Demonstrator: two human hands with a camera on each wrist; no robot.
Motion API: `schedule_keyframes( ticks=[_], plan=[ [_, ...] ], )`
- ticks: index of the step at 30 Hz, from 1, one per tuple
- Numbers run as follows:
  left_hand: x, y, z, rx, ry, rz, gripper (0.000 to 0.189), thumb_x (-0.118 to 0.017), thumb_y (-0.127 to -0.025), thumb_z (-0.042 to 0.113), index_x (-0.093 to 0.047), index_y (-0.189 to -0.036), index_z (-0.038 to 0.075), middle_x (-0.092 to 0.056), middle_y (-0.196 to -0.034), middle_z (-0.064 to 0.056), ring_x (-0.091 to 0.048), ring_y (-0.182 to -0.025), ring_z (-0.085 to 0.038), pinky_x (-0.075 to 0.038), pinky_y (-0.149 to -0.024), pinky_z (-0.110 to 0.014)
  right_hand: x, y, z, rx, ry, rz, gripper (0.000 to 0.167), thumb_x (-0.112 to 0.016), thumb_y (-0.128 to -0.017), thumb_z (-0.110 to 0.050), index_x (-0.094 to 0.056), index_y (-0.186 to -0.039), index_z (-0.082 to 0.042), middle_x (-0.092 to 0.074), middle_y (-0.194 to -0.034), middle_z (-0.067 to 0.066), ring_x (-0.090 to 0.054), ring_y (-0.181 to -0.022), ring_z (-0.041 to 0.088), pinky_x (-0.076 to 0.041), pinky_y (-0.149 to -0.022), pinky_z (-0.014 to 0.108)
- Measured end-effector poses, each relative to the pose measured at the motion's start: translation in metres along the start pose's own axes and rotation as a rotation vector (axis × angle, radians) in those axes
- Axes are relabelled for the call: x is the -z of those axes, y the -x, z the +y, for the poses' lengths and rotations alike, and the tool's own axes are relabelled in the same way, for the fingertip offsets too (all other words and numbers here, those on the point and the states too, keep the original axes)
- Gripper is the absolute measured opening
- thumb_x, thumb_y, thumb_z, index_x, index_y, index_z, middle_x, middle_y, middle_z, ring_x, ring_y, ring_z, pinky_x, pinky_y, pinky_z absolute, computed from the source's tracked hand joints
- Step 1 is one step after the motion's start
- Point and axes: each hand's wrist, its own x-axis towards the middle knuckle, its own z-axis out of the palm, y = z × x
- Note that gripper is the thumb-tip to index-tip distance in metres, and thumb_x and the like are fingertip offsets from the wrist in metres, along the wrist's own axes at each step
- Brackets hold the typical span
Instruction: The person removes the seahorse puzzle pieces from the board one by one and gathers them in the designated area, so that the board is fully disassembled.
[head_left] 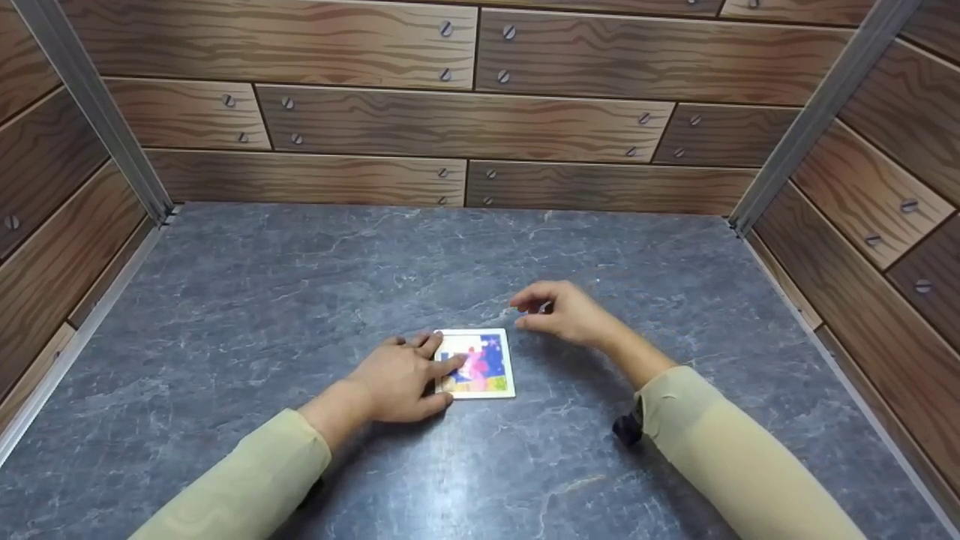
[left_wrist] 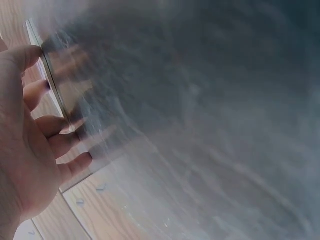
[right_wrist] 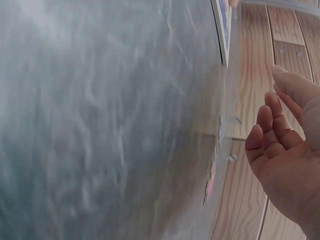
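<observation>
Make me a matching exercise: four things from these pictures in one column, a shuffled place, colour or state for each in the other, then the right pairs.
Things:
1. Left hand
2. Right hand
3. Puzzle
4. Table

Descriptions:
A. Grey with pale veins
B. Raised near the puzzle's upper right corner, not touching it
C. White-bordered and lying flat
D. Resting on the puzzle, one finger reaching over its picture

Right pairs: 1-D, 2-B, 3-C, 4-A

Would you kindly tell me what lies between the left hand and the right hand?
In the head view, the small picture board lies there, touched by the left hand; a stretch of grey tabletop separates it from the right hand.
</observation>
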Motion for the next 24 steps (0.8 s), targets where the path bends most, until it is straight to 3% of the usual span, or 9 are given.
schedule_keyframes(
  ticks=[9,18,24],
  plan=[
    [0.002,0.0,0.001,0.001,-0.009,-0.003,0.063,-0.049,-0.106,0.054,-0.048,-0.162,0.025,-0.042,-0.161,-0.029,-0.043,-0.148,-0.046,-0.04,-0.113,-0.065,-0.02,-0.004,-0.008,-0.002,-0.006,-0.111,0.032,-0.083,-0.092,-0.009,-0.077,-0.123,-0.002,-0.075,-0.115,0.015,-0.067,-0.104,0.026,-0.057,-0.093,0.046],
    [0.002,-0.002,0.0,-0.01,-0.015,0.007,0.063,-0.051,-0.106,0.053,-0.049,-0.162,0.025,-0.043,-0.161,-0.029,-0.046,-0.146,-0.046,-0.041,-0.113,-0.064,-0.031,-0.01,-0.007,-0.006,0.022,-0.207,0.036,-0.084,-0.091,-0.011,-0.077,-0.126,-0.006,-0.068,-0.1,0.008,-0.059,-0.089,0.014,-0.051,-0.08,0.029],
    [0.002,-0.001,0.0,-0.005,-0.02,0.001,0.063,-0.051,-0.106,0.053,-0.048,-0.162,0.025,-0.043,-0.161,-0.028,-0.046,-0.147,-0.045,-0.042,-0.113,-0.063,-0.035,-0.012,-0.005,0.01,0.061,-0.214,0.039,-0.087,-0.089,-0.014,-0.077,-0.126,-0.008,-0.068,-0.098,0.006,-0.059,-0.087,0.012,-0.05,-0.079,0.029]
  ],
)
